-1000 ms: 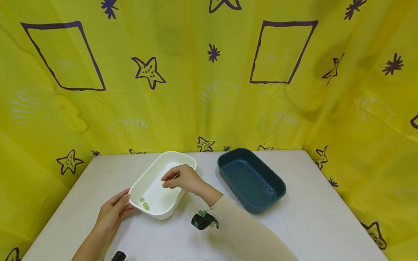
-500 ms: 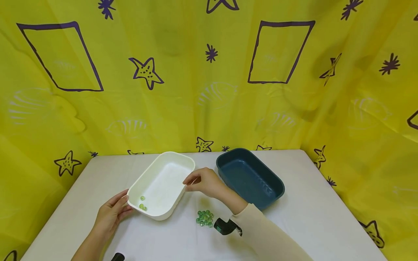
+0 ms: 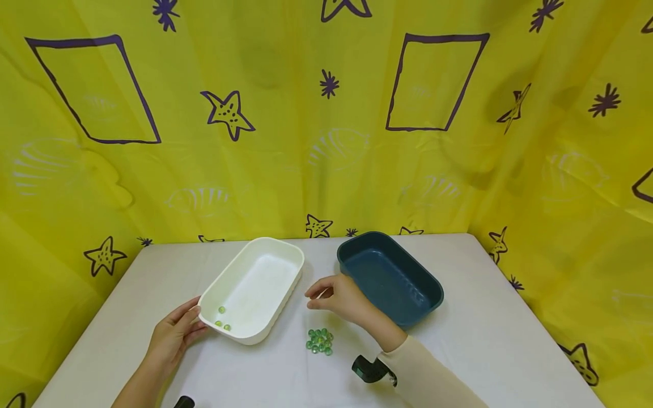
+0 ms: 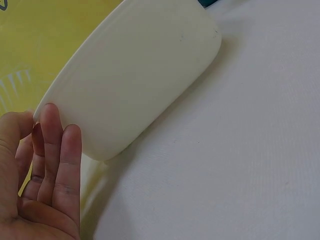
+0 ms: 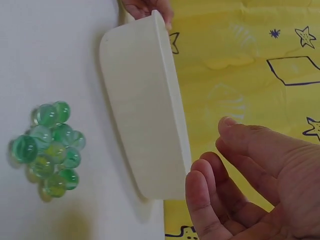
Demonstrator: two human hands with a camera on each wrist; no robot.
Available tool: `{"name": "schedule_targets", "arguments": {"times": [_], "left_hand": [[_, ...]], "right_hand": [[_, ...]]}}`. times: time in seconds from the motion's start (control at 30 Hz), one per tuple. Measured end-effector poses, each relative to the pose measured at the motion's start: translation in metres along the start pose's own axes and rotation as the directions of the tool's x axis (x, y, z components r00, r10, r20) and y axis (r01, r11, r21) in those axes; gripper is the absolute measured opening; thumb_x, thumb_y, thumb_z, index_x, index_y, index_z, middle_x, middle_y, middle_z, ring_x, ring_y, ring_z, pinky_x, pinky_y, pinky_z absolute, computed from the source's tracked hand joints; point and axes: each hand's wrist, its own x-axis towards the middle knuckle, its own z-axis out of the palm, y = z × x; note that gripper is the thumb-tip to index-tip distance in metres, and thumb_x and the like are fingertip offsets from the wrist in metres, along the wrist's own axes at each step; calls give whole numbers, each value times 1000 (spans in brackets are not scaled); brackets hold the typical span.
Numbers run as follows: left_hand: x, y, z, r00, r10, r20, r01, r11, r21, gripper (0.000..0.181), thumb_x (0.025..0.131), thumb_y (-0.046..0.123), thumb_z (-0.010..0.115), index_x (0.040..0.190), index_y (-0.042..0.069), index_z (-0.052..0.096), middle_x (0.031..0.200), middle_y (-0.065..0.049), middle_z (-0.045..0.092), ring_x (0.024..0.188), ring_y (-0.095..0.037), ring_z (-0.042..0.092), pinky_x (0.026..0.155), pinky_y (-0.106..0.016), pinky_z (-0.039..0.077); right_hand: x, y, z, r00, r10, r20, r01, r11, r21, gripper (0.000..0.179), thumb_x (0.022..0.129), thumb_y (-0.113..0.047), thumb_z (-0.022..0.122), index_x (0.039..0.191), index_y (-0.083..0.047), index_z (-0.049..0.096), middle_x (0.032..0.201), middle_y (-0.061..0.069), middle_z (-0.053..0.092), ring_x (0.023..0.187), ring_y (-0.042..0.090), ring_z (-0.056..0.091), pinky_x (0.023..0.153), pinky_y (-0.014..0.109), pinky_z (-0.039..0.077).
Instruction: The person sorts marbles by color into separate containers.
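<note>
My left hand point(image 3: 176, 328) pinches the near left corner rim of a white plastic basin point(image 3: 265, 283), thumb on top and fingers against the outer wall, as the left wrist view also shows. Three green-yellow glass marbles point(image 3: 221, 310) lie in that near left end of the basin. Over the table between the two basins hovers my right hand point(image 3: 339, 297), its fingers loosely bent and thumb apart, with nothing between them in the right wrist view. Below it on the cloth sits a cluster of several green and yellowish marbles point(image 5: 57, 147).
To the right stands a dark blue basin point(image 3: 390, 277), partly behind my right forearm. A white cloth point(image 3: 484, 340) covers the table. Yellow curtain point(image 3: 285, 170) with printed starfish encloses the back and sides. A black wrist camera point(image 3: 368, 369) sticks out below the right sleeve.
My right hand has moved from inside the white basin out over its rim to the right, uncovering the marble cluster. The marbles in the basin have shifted slightly. My left hand keeps its grip.
</note>
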Motion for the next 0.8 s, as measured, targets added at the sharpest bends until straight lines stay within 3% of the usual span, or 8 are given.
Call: {"name": "schedule_targets", "arguments": {"times": [0.8], "left_hand": [[-1, 1, 1, 1000, -11, -9, 12, 1000, 19, 28, 100, 14, 60, 94, 38, 74, 92, 9, 70, 74, -7, 69, 74, -22, 61]], "right_hand": [[-42, 42, 10, 999, 15, -51, -13, 999, 51, 14, 82, -12, 80, 93, -5, 77, 83, 0, 73, 70, 9, 60, 59, 19, 48]]}}
